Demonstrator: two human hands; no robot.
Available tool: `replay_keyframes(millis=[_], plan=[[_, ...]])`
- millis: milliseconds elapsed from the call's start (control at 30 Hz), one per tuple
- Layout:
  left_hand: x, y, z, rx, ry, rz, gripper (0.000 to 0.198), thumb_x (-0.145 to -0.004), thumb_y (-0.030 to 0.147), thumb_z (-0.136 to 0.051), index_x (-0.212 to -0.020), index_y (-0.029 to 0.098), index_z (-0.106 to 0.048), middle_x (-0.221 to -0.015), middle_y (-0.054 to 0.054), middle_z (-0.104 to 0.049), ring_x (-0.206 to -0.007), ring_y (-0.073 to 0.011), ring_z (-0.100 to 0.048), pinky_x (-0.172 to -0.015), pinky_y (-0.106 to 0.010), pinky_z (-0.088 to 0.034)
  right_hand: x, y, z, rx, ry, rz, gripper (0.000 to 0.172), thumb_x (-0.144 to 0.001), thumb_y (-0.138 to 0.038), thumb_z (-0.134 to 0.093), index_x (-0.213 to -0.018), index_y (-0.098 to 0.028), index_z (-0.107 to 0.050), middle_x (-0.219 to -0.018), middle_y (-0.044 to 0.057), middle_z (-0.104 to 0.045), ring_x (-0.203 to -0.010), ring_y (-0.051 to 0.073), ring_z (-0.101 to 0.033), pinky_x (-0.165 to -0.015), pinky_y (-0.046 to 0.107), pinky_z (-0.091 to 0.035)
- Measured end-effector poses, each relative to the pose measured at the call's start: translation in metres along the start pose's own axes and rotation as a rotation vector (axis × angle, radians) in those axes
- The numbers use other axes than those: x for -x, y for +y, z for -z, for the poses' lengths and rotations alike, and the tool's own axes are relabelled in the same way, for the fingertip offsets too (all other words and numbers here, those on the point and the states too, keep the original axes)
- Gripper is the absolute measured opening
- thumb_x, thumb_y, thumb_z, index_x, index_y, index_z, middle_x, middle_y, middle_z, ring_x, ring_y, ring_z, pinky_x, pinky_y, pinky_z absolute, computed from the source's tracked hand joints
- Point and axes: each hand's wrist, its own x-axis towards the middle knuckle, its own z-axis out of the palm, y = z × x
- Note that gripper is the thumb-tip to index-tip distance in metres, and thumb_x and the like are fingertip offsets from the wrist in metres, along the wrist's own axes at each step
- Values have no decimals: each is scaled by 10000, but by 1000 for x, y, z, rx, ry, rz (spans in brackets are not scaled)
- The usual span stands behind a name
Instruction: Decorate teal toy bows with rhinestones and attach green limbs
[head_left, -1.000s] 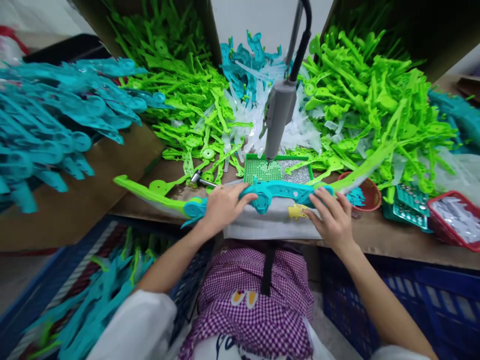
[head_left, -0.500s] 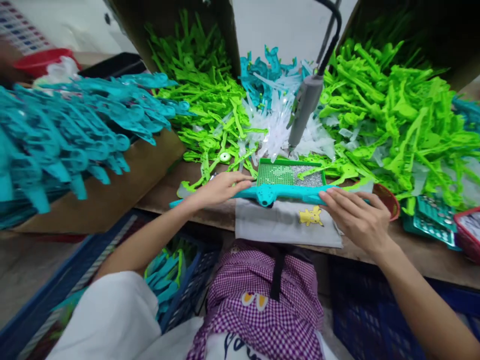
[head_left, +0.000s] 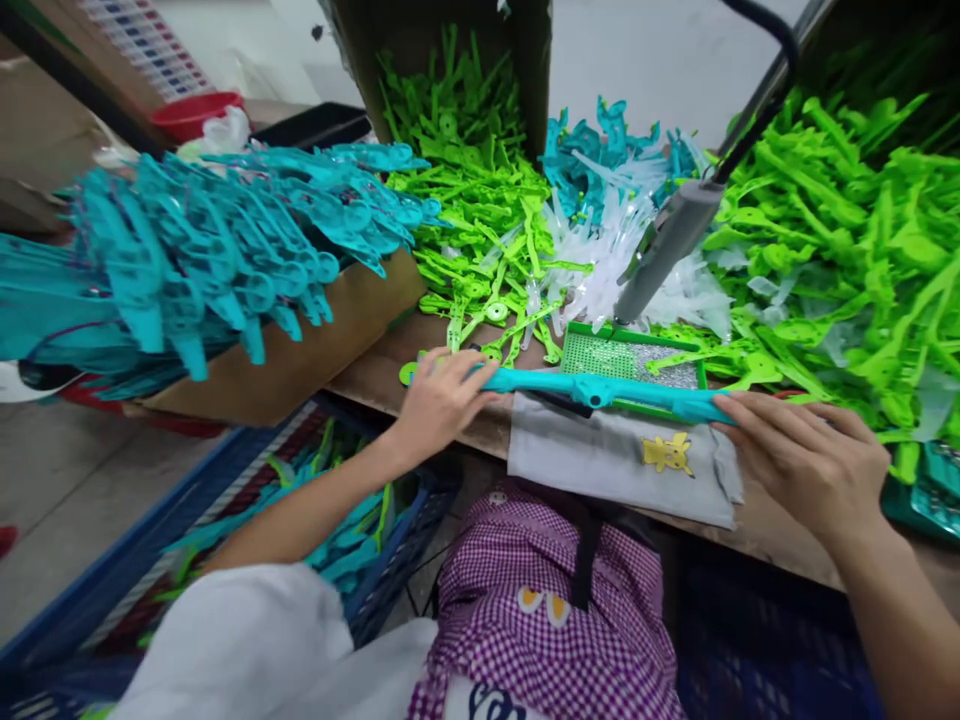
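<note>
Two bare hands at the front edge of a brown bench (head_left: 375, 378), both on one long teal part (head_left: 600, 385). That part lying flat and sideways, across the top edge of a grey cloth (head_left: 600, 460) and just in front of a green tray (head_left: 600, 352) full of tiny holes.

On the left end of the part, the left hand (head_left: 439, 400), fingers (head_left: 469, 385) bent over the top and closed on it. At the right end, the right hand (head_left: 814, 465), fingers (head_left: 757, 415) stretched out long and close together, tips touching the end of the part. Thumb of that hand hidden, so hard to tell if pinching or only touching.

On the cloth, a small yellow figure (head_left: 667, 453), just beside the right fingertips. Above the tray, a grey tool (head_left: 667, 245) on a black hose, hanging tilted, tip close to the tray's back edge.

Behind the tray, a heap of clear white bits (head_left: 607, 265), with more teal bits (head_left: 600, 150) at the back. Lots of bright green parts (head_left: 840, 220) heaped on the right, and another green heap (head_left: 480, 220) spilling out of a brown box in the middle. On the left, a big bunch of teal parts (head_left: 210, 240) on top of a cardboard box (head_left: 300, 345).

Down below on the left, a blue crate (head_left: 157, 535) with teal and green parts inside. At the bottom, a purple checked apron (head_left: 555, 620), under the bench edge.
</note>
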Motion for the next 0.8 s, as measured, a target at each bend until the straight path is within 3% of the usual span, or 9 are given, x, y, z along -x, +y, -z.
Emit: replay_keyframes(millis=[100, 233, 433, 533, 633, 733, 800], plan=[[23, -34, 21, 65, -69, 81, 363, -928, 358, -541, -1248, 194, -591, -1180, -111, -665, -1083, -250, -620, -962, -419, -462, 4, 4, -5, -27, -3, -52, 596, -872, -272, -625, -1429, -342, -427, -1082, 9, -743, -826, 223, -714, -739, 358, -443], [32, -47, 17, 187, -56, 69, 375, -937, 389, -520, -1248, 198, -606, -1219, -102, -657, -1115, -227, -617, -959, -368, -477, 3, 2, -11, -82, -5, -69, 592, -867, -262, -625, -1419, -359, -437, -1103, 8, -735, -851, 243, -711, -743, 372, -433], [22, -28, -7, 188, 111, 122, 234, -916, 356, -569, -1052, 234, -715, -1078, -67, -727, -987, -205, -666, -860, -345, -472, -3, -2, -3, -57, -15, -56, 547, -871, -260, -625, -1393, -338, -481, -1092, 12, -740, -875, 225, -707, -732, 359, -427], [23, -26, -7, 177, 131, 154, 214, -902, 350, -593, -1030, 243, -727, -1041, -60, -738, -955, -205, -670, -825, -342, -459, -3, -2, 3, -16, -12, -41, 525, -871, -254, -628, -1377, -312, -503, -1071, 14, -746, -855, 220, -711, -732, 357, -431], [20, -19, 2, 142, 140, 152, 210, -911, 322, -585, -1062, 258, -716, -1069, -52, -730, -978, -206, -666, -903, -383, -428, -3, -2, 5, -24, -16, -48, 491, -870, -267, -630, -1349, -311, -530, -1069, 9, -746, -847, 215, -713, -731, 354, -432], [4, 8, 4, 113, 175, 83, 282, -911, 316, -591, -1178, 259, -661, -1216, -77, -671, -1149, -250, -604, -1024, -467, -357, -5, -1, 3, -36, -24, -52, 477, -868, -273, -632, -1335, -316, -545, -1080, 10, -743, -865, 215, -711, -745, 350, -439], [-13, 33, -6, 212, 150, -33, 419, -898, 365, -607, -1292, 227, -576, -1326, -110, -598, -1254, -260, -533, -1040, -460, -384, -9, 1, 0, -34, -23, -49, 472, -869, -274, -628, -1332, -317, -547, -1094, 13, -739, -880, 216, -708, -756, 350, -441]])
